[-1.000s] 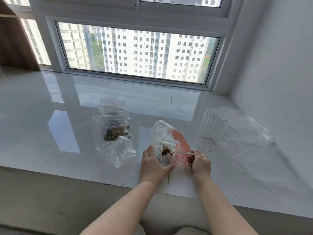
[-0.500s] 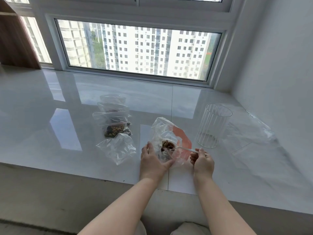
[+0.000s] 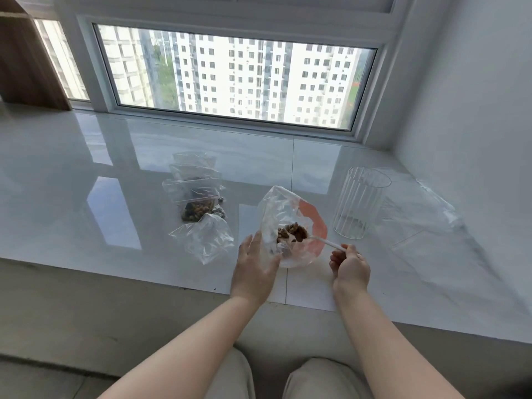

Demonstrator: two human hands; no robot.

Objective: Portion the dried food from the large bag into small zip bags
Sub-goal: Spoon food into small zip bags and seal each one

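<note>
Since the earlier frame, the spoon (image 3: 326,242) had lifted a heap of dried food (image 3: 292,232) higher inside the large bag (image 3: 283,214), up near its open mouth, and the right hand (image 3: 350,265) had drawn slightly back toward the near edge of the sill.

That right hand pinched the far end of the white spoon handle between curled fingers (image 3: 336,259), with the loaded bowl well ahead of them, inside the bag. The left hand (image 3: 254,266) held the bag's left side, fingers fairly straight against the clear plastic and the thumb pressing the film from the front; the food sat just beyond those fingers, apart from them. The bag, clear with an orange panel on its right side, stood near the sill's front edge, about midway along it.

To its left lay a crumpled empty small zip bag (image 3: 205,240), and behind that a row of filled zip bags (image 3: 195,197) ran toward the window (image 3: 236,79). A ribbed clear cup (image 3: 358,203) stood to the right of the large bag, with loose clear plastic sheeting (image 3: 423,214) beyond it by the right wall.
</note>
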